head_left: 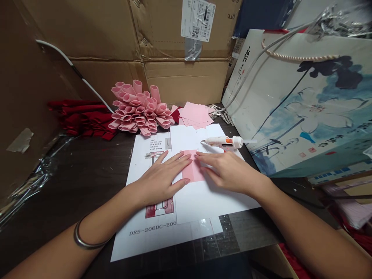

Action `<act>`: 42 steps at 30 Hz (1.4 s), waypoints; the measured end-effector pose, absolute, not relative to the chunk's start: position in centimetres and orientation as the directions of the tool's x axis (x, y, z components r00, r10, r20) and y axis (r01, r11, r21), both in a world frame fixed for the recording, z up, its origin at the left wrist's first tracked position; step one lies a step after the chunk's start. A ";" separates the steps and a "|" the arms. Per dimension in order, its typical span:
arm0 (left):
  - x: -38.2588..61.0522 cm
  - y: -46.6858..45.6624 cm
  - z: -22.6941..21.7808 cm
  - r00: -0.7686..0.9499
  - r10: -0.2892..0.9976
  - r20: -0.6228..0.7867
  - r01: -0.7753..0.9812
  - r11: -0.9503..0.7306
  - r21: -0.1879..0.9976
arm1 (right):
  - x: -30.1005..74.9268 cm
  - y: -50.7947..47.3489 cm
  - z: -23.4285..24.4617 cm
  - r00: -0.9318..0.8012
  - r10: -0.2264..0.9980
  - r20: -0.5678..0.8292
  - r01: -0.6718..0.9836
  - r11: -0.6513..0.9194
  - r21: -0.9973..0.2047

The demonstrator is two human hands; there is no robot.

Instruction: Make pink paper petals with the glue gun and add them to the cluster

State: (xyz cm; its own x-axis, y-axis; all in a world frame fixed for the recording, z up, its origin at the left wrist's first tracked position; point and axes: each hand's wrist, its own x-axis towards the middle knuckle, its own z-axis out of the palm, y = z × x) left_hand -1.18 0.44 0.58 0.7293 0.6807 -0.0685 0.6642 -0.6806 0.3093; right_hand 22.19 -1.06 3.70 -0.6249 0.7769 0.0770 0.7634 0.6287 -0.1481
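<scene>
I see a pink paper square (pixel 193 170) on a white paper sheet (pixel 209 205), white glue gun (pixel 223 142) just behind it, rolled pink paper flower (pixel 139 108) behind left.

Backdrop: stacked cardboard cartons (pixel 186 81) | dark wooden worktable (pixel 72 182) | lotus-painted paper gift bag (pixel 302 112)

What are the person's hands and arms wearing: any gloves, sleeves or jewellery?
The left hand and right hand are bare, with no gloves or visible rings, and neither forearm shows a sleeve. A thin metal bangle circles the left forearm.
</scene>
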 end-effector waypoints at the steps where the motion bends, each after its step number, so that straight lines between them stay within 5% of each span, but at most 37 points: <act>1: -1.2 0.4 0.6 0.728 0.681 -0.071 0.665 -0.679 0.310 | 22.4 -1.0 3.8 -0.629 0.769 0.115 0.754 0.639 -0.154; 5: -1.2 0.5 0.6 0.721 0.690 -0.067 0.670 -0.670 0.318 | 22.5 -1.1 3.6 -0.681 0.715 0.157 0.692 0.699 -0.180; 17: -1.3 0.6 0.7 0.683 0.730 0.019 0.662 -0.630 0.406 | 21.4 -1.5 3.7 -0.691 0.722 -0.033 0.706 0.665 -0.245; 42: -1.0 1.1 0.5 0.657 0.754 -0.006 0.676 -0.585 0.448 | 21.7 -1.0 3.9 -0.611 0.787 -0.086 0.790 0.600 -0.125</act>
State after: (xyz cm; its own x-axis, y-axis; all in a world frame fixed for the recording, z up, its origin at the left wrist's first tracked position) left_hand -0.98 1.07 0.51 0.6566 0.7542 -0.0059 0.6760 -0.5851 0.4480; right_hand 21.74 -0.96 3.88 -0.6108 0.7871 -0.0862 0.7904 0.5997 -0.1249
